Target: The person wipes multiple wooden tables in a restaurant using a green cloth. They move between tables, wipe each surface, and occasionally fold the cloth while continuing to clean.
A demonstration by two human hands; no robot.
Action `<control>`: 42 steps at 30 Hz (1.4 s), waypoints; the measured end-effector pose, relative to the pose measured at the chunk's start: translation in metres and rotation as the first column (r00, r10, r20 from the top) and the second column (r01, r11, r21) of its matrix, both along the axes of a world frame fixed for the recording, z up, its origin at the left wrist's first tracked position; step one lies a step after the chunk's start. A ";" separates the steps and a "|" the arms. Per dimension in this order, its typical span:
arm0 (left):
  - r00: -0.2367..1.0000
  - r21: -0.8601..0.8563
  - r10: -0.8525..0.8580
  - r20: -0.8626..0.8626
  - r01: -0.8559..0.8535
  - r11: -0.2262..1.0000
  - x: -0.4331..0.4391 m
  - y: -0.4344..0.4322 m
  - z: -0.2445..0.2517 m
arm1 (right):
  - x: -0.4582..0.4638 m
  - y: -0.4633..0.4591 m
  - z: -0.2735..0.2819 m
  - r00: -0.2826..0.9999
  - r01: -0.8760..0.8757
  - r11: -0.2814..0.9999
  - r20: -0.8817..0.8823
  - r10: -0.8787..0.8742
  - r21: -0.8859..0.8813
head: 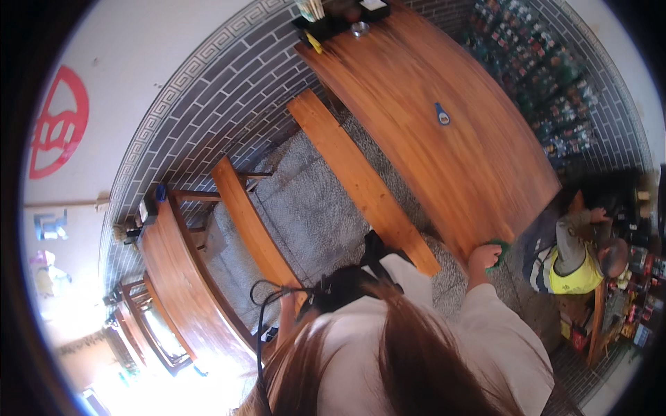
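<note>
My right hand (485,256) is closed over a green cloth or pad (497,258) at the near corner of a brown wooden table (426,130). Only the edges of the green piece show around the fingers. Farther along that tabletop lies a blue bottle opener (442,114). My left hand (286,302) hangs low beside the near end of a wooden bench (256,221). A black cable and loose hair partly cover it, so its fingers are not clear.
A second bench (364,184) runs along the table. At the far end stand a black tray (333,23) and a metal ashtray (359,29). Another table (182,265) is at left. To the right, a person in a yellow vest (575,268) is near crowded shelves (637,291).
</note>
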State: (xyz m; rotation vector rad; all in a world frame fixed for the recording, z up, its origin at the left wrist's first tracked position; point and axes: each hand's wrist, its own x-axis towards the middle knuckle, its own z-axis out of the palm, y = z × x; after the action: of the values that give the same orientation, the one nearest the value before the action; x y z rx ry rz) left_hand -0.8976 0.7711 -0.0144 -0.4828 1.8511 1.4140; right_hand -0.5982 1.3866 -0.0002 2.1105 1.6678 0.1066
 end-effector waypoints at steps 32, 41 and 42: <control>0.694 -0.091 -0.717 0.067 0.720 0.688 -0.576 0.198 -0.044 | -0.536 -0.028 0.020 0.953 0.186 0.971 -0.270 -0.141 0.149; 0.455 -0.157 -0.837 0.305 0.890 0.427 -0.631 0.135 -0.018 | -0.750 -0.024 0.043 0.735 -0.284 0.941 -0.588 0.338 0.186; 0.431 -0.161 -0.845 0.317 0.902 0.400 -0.639 0.137 -0.017 | -0.759 -0.023 0.045 0.664 -0.409 0.903 -0.636 0.393 0.131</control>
State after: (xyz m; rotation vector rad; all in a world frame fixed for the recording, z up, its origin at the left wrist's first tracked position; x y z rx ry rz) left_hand -1.5363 0.9084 -0.0317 0.2605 1.7149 0.3054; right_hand -1.3574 1.3633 0.0450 1.8131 2.5105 -0.5901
